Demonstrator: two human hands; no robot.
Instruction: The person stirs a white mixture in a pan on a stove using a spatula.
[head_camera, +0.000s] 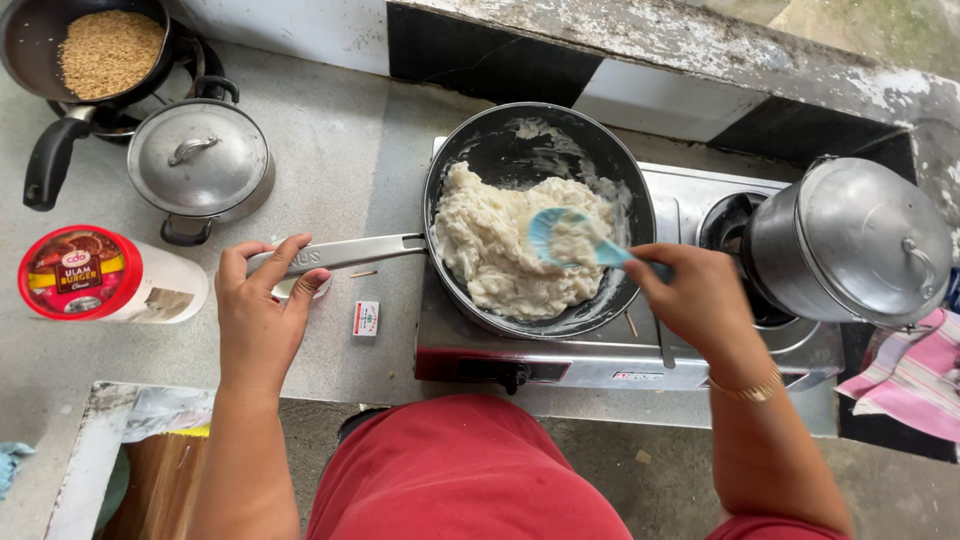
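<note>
Left hand (262, 305) clenched on pan handle (345, 252), right hand (690, 295) hiding gripped spatula (565, 238) handle.

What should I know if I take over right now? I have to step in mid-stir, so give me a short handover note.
Left hand: gripping the pan handle, steadying it.
Right hand: holding a blue spatula, blade in the dough.
Black frying pan sits on the left burner of the gas stove; white sticky dough fills its middle, with smears up the wall.
Done: dough clumped into one mass.
Left: probably more stirring; I cannot tell whether the flame is on.
</note>
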